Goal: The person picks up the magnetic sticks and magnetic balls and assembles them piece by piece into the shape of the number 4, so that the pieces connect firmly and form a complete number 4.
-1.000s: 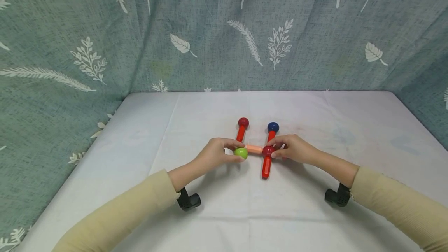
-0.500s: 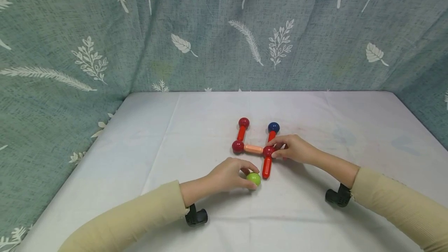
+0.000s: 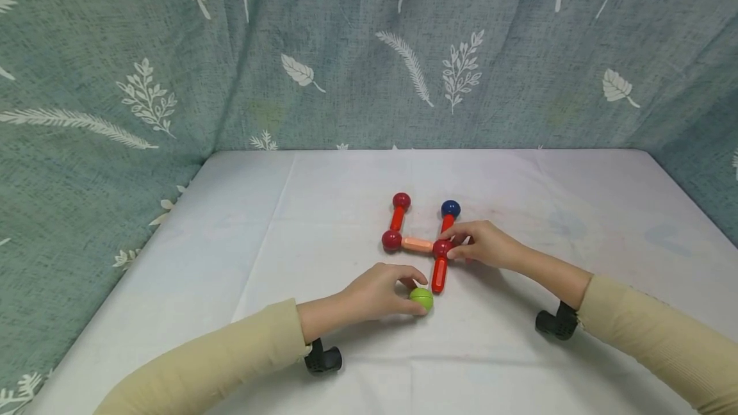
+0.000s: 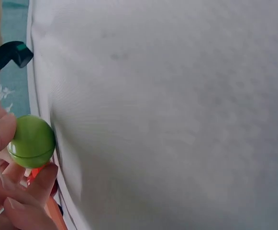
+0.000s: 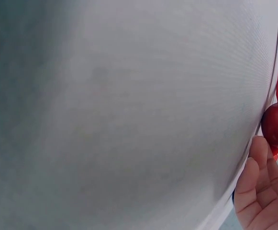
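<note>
My left hand (image 3: 377,290) pinches a green ball (image 3: 421,300) with a seam round it, close to the free end of a red rod (image 3: 439,275). In the left wrist view, thumb and fingertips touch the ball (image 4: 32,142). My right hand (image 3: 487,244) grips a red ball (image 3: 442,248), to which that rod is joined. From this red ball a peach rod (image 3: 418,245) runs left to another red ball (image 3: 391,240). A small red piece (image 3: 469,260) shows beneath the right hand, mostly hidden.
Behind the right hand, a red rod (image 3: 446,223) leads to a blue ball (image 3: 450,209). Another red rod (image 3: 398,218) ends in a red ball (image 3: 401,201). All lie on a white-covered table (image 3: 323,197) before a leaf-patterned curtain (image 3: 346,101).
My left hand has carried the green ball from beside the left red ball toward me and right, to the near rod's end. The ball's seam has turned into view. My right hand stays put.
</note>
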`<action>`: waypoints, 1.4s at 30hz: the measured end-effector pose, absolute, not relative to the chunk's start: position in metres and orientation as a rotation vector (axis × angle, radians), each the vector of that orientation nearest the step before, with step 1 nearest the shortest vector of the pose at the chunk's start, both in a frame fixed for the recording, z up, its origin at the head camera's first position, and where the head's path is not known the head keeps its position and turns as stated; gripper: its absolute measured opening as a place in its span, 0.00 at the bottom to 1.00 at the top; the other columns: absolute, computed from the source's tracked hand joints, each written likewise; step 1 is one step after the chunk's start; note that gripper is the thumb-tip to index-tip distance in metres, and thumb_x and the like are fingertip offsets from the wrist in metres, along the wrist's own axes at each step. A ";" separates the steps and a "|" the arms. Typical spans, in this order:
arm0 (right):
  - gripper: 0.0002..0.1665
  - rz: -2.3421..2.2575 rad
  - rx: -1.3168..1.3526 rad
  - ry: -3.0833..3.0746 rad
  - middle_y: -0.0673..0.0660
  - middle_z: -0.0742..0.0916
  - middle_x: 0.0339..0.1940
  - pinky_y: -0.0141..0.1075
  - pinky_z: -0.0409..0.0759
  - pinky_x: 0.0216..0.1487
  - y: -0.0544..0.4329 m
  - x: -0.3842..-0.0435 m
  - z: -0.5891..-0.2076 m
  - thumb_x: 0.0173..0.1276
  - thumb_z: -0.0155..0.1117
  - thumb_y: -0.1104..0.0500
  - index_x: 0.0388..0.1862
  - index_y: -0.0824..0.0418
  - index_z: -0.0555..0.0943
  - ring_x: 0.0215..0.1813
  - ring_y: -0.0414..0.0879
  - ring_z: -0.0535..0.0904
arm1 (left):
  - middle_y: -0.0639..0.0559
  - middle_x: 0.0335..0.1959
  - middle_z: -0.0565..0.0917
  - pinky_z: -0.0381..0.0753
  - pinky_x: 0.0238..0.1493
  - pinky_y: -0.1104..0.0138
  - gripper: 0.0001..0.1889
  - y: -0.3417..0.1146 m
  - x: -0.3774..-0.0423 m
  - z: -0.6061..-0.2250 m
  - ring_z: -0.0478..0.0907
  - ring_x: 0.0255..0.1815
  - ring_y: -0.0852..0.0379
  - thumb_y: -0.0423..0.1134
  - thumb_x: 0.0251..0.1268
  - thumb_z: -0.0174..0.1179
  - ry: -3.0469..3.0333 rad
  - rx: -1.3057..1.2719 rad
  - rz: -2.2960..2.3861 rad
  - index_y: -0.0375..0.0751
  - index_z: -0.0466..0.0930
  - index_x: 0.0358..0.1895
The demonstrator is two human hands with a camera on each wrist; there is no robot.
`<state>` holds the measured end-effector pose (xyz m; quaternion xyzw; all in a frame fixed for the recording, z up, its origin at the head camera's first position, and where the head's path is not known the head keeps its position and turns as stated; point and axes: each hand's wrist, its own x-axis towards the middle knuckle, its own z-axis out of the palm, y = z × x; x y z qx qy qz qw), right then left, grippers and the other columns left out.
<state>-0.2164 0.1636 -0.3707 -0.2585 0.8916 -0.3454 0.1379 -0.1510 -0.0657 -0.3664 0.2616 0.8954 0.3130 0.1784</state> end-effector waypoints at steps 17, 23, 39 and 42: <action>0.21 -1.040 -0.746 2.552 0.54 0.82 0.31 0.32 0.74 0.27 0.164 -0.217 -0.369 0.56 0.67 0.63 0.50 0.65 0.79 0.24 0.42 0.73 | 0.58 0.28 0.82 0.70 0.31 0.73 0.18 -0.050 -0.153 -0.364 0.74 0.32 0.65 0.47 0.42 0.72 2.592 0.739 0.845 0.48 0.79 0.38; 0.21 -1.050 -0.746 2.548 0.54 0.81 0.30 0.32 0.74 0.27 0.165 -0.216 -0.369 0.56 0.67 0.64 0.50 0.66 0.79 0.23 0.43 0.73 | 0.61 0.23 0.79 0.69 0.26 0.73 0.18 -0.047 -0.152 -0.362 0.72 0.25 0.68 0.48 0.42 0.72 2.617 0.763 0.769 0.48 0.77 0.37; 0.21 -1.043 -0.754 2.552 0.55 0.82 0.32 0.32 0.74 0.27 0.165 -0.217 -0.371 0.56 0.67 0.63 0.50 0.65 0.79 0.24 0.43 0.74 | 0.62 0.22 0.76 0.69 0.26 0.73 0.21 -0.047 -0.151 -0.362 0.71 0.23 0.67 0.48 0.41 0.73 2.601 0.724 0.732 0.47 0.76 0.38; 0.21 -1.049 -0.749 2.547 0.55 0.82 0.31 0.32 0.74 0.27 0.165 -0.216 -0.371 0.56 0.67 0.63 0.50 0.65 0.79 0.24 0.43 0.73 | 0.61 0.24 0.78 0.70 0.25 0.72 0.22 -0.048 -0.156 -0.361 0.72 0.24 0.65 0.51 0.42 0.71 2.584 0.672 0.794 0.45 0.77 0.40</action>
